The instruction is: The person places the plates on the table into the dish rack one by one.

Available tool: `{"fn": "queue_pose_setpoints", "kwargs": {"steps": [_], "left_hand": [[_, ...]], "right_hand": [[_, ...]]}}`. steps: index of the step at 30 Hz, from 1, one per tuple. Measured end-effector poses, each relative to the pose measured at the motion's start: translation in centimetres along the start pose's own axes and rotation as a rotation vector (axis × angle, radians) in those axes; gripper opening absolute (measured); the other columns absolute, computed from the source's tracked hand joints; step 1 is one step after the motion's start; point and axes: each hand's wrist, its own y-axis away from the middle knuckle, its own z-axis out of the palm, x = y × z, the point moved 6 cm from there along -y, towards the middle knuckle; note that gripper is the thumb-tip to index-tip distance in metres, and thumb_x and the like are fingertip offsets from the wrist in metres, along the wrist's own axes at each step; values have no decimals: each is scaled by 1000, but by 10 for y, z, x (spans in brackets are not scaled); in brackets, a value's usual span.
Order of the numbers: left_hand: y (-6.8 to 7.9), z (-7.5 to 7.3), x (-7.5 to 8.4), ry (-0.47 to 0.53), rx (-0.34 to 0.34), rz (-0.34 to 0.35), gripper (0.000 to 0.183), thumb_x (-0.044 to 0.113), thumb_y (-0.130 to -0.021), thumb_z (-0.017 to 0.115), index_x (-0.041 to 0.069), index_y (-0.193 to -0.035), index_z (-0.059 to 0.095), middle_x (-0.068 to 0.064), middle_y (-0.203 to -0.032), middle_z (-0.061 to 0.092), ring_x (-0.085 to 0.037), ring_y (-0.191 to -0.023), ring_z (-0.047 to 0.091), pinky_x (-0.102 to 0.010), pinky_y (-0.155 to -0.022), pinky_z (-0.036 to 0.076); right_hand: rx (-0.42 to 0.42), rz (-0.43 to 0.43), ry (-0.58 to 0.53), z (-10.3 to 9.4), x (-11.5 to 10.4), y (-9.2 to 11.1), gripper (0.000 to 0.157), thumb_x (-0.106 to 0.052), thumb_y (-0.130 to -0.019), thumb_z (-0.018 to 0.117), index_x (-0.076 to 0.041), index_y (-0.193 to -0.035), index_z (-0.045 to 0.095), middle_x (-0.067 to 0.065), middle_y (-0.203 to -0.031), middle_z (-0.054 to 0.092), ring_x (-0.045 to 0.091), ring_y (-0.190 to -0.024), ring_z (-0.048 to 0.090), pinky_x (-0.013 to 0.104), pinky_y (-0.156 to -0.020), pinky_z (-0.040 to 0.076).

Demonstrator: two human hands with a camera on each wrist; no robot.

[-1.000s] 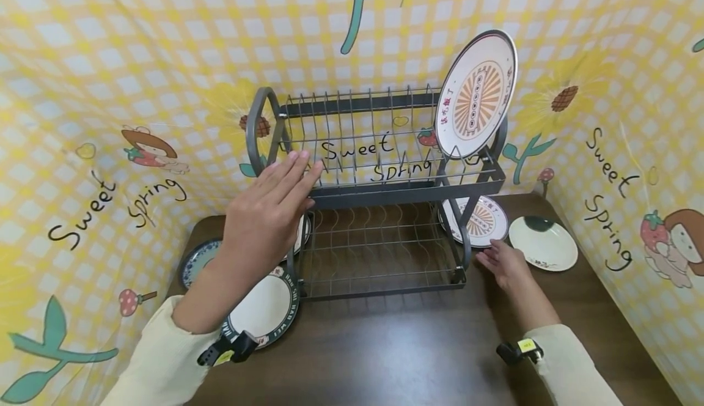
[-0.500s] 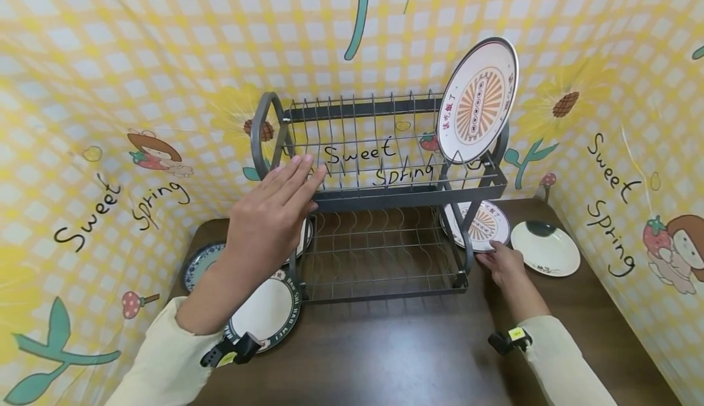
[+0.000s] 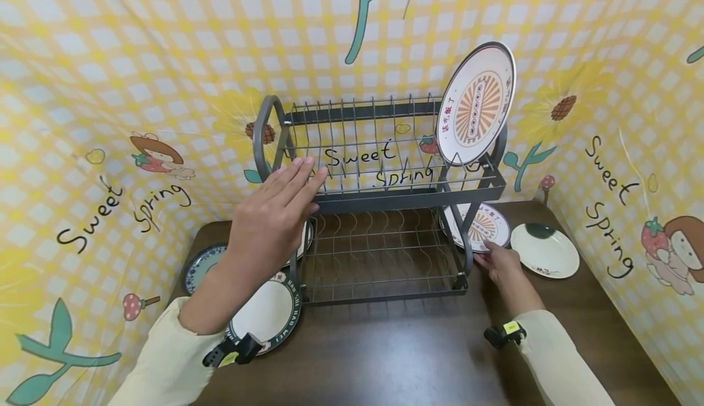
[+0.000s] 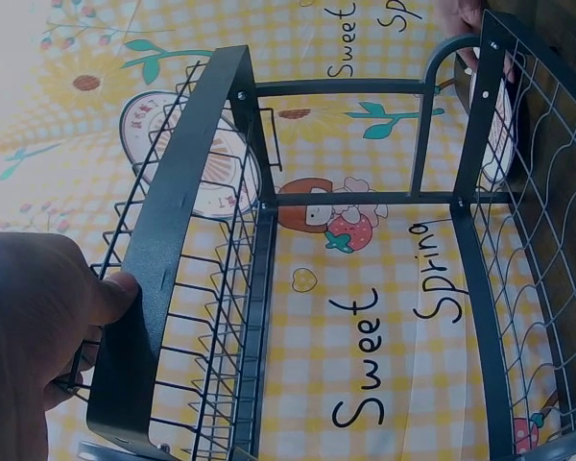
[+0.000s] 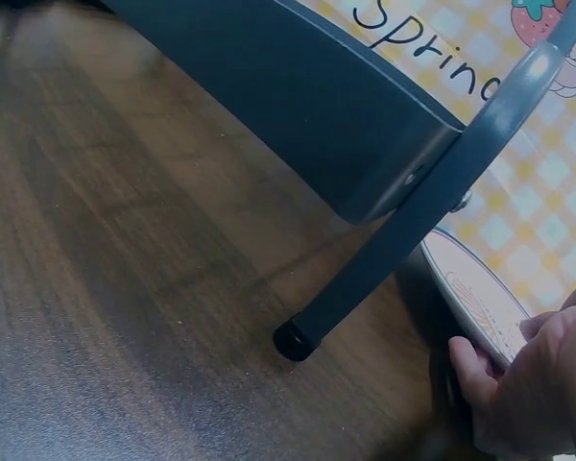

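A two-tier dark grey dish rack [image 3: 407,199] stands on the table. My left hand [image 3: 269,216] holds its upper tier at the front left corner; in the left wrist view the thumb lies on the front rail and the fingers reach behind it. With my right hand [image 3: 503,268] I pinch the near rim of a white plate [image 3: 488,227] with an orange sunburst, low beside the rack's right leg. In the right wrist view the plate [image 5: 475,288] is partly hidden by that hand and the leg. A matching plate [image 3: 477,103] stands upright in the upper tier's right end.
A white plate with a dark green patch [image 3: 544,250] lies at the right. On the left are a green-rimmed plate [image 3: 264,311], a blue-patterned plate [image 3: 200,265] and another partly hidden plate. Yellow checked cloth [image 3: 379,21] encloses the back and sides of the brown table [image 3: 379,351].
My right hand has shifted slightly left and closed its fingers on the plate's rim. The left hand keeps its place on the rack. The head view has tilted a little.
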Motion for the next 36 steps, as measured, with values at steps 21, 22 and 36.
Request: {"fn": "queue_pose_setpoints", "kwargs": {"steps": [21, 22, 36], "left_hand": [[1, 0, 0, -21, -10, 7, 43, 18, -93, 62, 11, -136, 56, -12, -134, 58, -27, -126, 55, -43, -103, 48], [1, 0, -1, -22, -10, 7, 43, 18, -94, 61, 11, -136, 56, -12, -134, 58, -27, -126, 55, -43, -103, 48], [1, -1, -1, -23, -3, 19, 40, 20, -97, 56, 11, -136, 55, -12, -134, 58, -27, -126, 55, -42, -104, 48]], "right_hand": [[67, -81, 31, -16, 1, -11, 57, 8, -91, 49, 6, -144, 29, -2, -61, 64, 11, -60, 71, 26, -75, 60], [63, -82, 23, -15, 0, -11, 59, 9, -90, 50, 6, -145, 28, -2, -62, 64, 12, -60, 71, 26, -75, 60], [30, -190, 204, -34, -14, -3, 49, 5, -92, 51, 11, -138, 36, -4, -68, 61, 8, -59, 68, 28, -69, 61]]}}
